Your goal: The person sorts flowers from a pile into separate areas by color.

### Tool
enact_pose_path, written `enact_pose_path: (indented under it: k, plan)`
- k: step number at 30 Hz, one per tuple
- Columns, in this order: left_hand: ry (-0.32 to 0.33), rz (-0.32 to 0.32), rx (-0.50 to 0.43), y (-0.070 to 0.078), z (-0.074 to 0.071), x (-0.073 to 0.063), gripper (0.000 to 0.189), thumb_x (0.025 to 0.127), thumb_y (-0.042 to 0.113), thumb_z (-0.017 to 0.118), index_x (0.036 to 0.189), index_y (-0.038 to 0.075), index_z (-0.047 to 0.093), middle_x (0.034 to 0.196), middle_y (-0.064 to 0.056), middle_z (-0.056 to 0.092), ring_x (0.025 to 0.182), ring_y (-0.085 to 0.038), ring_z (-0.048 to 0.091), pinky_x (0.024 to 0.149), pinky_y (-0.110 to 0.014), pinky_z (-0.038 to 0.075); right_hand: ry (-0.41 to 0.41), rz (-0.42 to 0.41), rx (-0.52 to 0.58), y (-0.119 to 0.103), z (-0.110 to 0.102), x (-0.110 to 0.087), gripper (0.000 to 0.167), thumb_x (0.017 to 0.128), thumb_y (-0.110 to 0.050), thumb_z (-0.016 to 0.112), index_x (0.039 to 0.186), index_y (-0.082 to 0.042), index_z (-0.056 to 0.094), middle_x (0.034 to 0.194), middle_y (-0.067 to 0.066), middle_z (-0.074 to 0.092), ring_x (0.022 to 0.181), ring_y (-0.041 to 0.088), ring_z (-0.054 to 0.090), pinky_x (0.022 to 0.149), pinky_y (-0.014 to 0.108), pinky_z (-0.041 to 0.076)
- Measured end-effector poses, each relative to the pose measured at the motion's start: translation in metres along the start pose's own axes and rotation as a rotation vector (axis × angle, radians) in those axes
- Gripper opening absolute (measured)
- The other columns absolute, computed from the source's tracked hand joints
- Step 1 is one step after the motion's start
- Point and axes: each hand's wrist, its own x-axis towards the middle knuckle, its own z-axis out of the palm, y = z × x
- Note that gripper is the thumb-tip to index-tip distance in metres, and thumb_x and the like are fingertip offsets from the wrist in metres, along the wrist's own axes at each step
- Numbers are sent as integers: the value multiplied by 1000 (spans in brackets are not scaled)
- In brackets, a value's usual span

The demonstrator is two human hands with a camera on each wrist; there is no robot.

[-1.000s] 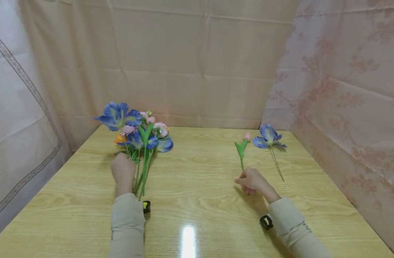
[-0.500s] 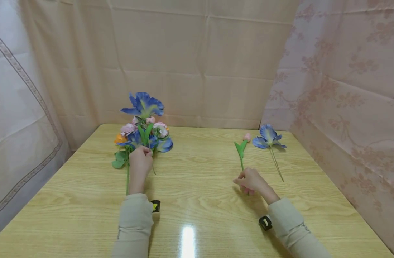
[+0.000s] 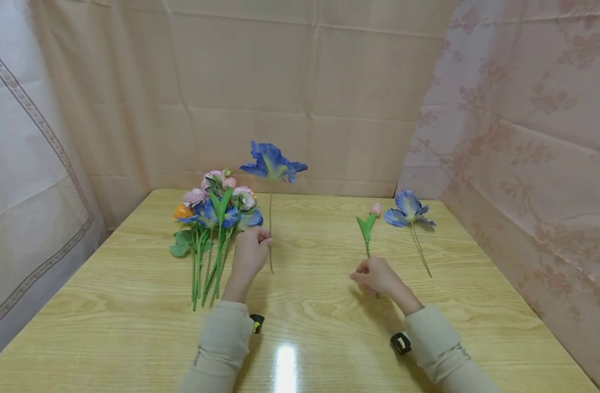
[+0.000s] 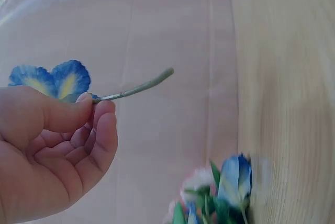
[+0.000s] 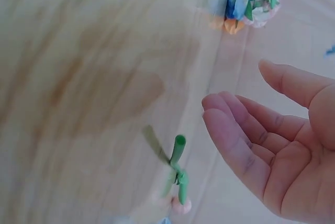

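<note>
My left hand [image 3: 251,255] pinches the thin stem of a blue artificial iris [image 3: 270,161] between thumb and fingertips, the bloom raised above the table's far edge. In the left wrist view, the stem end [image 4: 141,85] sticks out past the fingertips. Over the right side of the table is my right hand [image 3: 377,274], thumb and fingers apart and holding nothing, as the right wrist view shows. A pink tulip [image 3: 366,228] with green leaves lies beneath that hand, part of its stem hidden by it. Beside it rests another blue iris [image 3: 409,210].
Left of my left hand, a bunch of flowers [image 3: 209,215] lies on the wooden table [image 3: 310,322], with pink, orange and blue blooms and green stems toward me. A beige curtain [image 3: 300,98] hangs behind the table, and a patterned pink one [image 3: 540,136] on the right.
My left hand has carried the blue iris rightward, away from over the bunch, its bloom now apart from the others. The right hand has shifted only slightly left.
</note>
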Motion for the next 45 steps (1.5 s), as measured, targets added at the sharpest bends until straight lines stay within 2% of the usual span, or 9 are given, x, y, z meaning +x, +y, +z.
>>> enact_pose_path:
  k: [7,17,22,28,32,39,45]
  plan:
    - [-90,72,-44,17,17,-8,4,78,-3,63,76,-5,61,66,-7,58,60,-17,54,54,-27,46,67,-128,-1,-13,5,-1,15,83,-11,62,84,4,64,67,5,59,54,14,54,49,25,45]
    - [-218,98,-174,34,32,-16,6,79,-8,60,75,-5,57,65,-8,57,55,-15,57,50,-20,47,50,-324,206,-38,18,-5,18,82,-2,62,92,13,61,77,12,63,64,19,60,53,25,50]
    - [-259,121,-198,37,38,-20,6,79,-9,61,75,-6,57,65,-8,57,54,-14,57,48,-18,46,49,-375,329,-50,27,-8,19,81,-1,63,92,14,60,80,18,63,68,25,62,55,26,51]
    - [-294,117,-219,42,42,-23,6,79,-8,61,75,-4,58,64,-8,57,54,-12,55,47,-18,45,63,-397,391,-56,36,-9,14,81,0,62,88,13,60,78,18,63,66,22,62,56,26,51]
    - [-308,112,-228,43,44,-25,8,79,-8,61,74,-3,57,66,-7,56,55,-11,55,48,-18,46,79,-379,420,-56,40,-9,11,81,3,61,85,12,60,76,18,63,64,21,62,56,27,51]
    - [-319,116,-243,43,47,-26,6,79,-7,61,76,-4,57,68,-8,57,56,-12,56,49,-18,46,73,-328,530,-65,37,-16,9,80,9,58,83,17,56,77,29,59,67,32,61,58,32,52]
    - [-340,117,-223,46,47,-27,4,80,-5,61,79,-6,58,71,-8,58,57,-12,56,49,-18,46,96,-335,502,-63,38,-14,5,79,12,58,78,16,55,72,25,59,63,34,61,55,31,52]
